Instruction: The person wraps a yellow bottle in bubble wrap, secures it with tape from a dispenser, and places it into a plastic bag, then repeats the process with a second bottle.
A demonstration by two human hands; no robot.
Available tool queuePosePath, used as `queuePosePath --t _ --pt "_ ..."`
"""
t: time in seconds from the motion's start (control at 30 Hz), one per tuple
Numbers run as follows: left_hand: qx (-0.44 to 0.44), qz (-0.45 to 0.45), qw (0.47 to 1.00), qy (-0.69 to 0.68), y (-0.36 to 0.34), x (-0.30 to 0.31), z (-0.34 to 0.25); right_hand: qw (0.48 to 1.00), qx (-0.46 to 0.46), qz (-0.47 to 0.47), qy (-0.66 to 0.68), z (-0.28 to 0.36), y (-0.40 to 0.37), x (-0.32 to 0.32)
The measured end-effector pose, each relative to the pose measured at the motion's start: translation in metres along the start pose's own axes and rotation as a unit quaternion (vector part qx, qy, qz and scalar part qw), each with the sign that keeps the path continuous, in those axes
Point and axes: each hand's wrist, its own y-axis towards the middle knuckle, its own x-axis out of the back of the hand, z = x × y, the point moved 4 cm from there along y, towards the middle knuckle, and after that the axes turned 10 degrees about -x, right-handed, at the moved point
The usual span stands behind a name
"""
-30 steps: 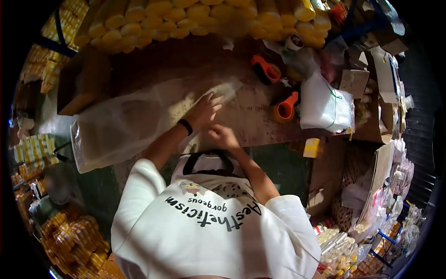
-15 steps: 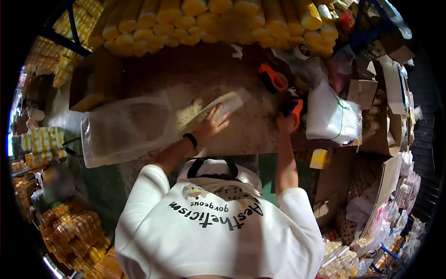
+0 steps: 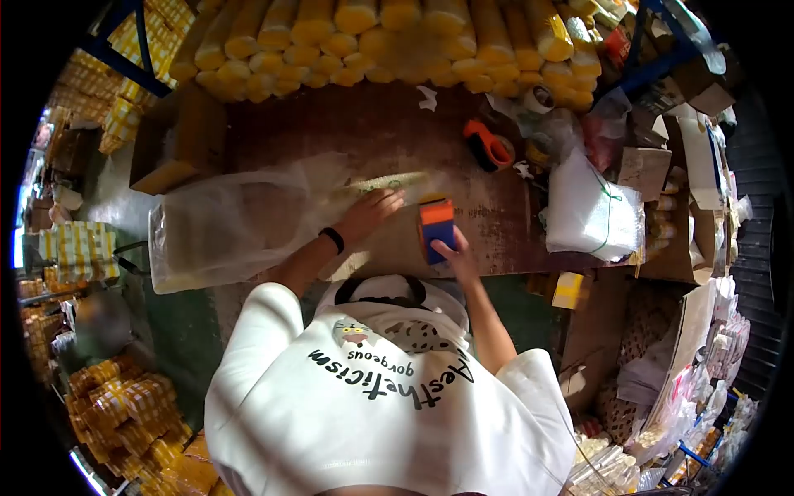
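A clear plastic bag (image 3: 240,219) lies stretched across the worktable (image 3: 347,124), with something flat and pale at its right end (image 3: 380,183). My left hand (image 3: 374,213) rests on that end, its fingers laid out flat. In my right hand (image 3: 460,255) is an orange and blue tape dispenser (image 3: 438,230), held upright just right of the bag's end, with the fingers wrapped round its blue side. A second orange tape dispenser (image 3: 490,149) lies farther back on the table.
Rolls with yellow ends (image 3: 331,45) are stacked along the back. An open cardboard box (image 3: 178,140) stands at the left rear. On the right sit a tied bundle of white bubble wrap (image 3: 591,207), a tape roll (image 3: 538,100) and cartons (image 3: 699,157).
My right hand has brought the tape dispenser leftwards from beside the bubble wrap to the bag's end. My left hand has shifted slightly left and stays on the bag.
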Motion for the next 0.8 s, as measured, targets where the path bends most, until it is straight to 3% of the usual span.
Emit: queuePosePath --t 0.07,0.13,0.23,0.33,0.43,0.53,0.63,0.73,0.8 --pt "0.078 -0.008 0.993 -0.092 0.004 0.008 0.003 0.996 0.009 0.003 -0.093 0.002 0.008 -0.009" --pt "0.196 -0.024 0.950 -0.241 0.007 0.007 0.007 0.996 0.028 0.005 -0.083 0.004 0.009 -0.014" --pt "0.249 -0.022 0.903 -0.349 0.020 0.008 0.029 0.998 0.003 -0.006 -0.058 0.000 0.012 -0.017" --pt "0.312 -0.145 0.703 -0.623 0.022 0.001 0.041 0.997 -0.041 -0.028 -0.053 -0.004 0.016 -0.017" --pt "0.386 -0.031 0.695 -0.605 0.029 -0.007 0.057 0.995 -0.062 -0.038 -0.066 -0.005 0.022 -0.019" --pt "0.334 0.016 0.758 -0.560 0.043 0.004 0.060 0.995 -0.076 -0.045 -0.054 -0.003 0.027 -0.023" --pt "0.322 0.040 0.782 -0.532 0.051 0.003 0.065 0.994 -0.090 -0.048 -0.037 -0.011 0.035 -0.023" --pt "0.362 0.026 0.767 -0.530 0.050 -0.010 0.067 0.992 -0.111 -0.057 -0.018 -0.020 0.042 -0.020" --pt "0.357 0.030 0.805 -0.473 0.050 -0.017 0.069 0.990 -0.126 -0.062 -0.013 -0.018 0.046 -0.021"
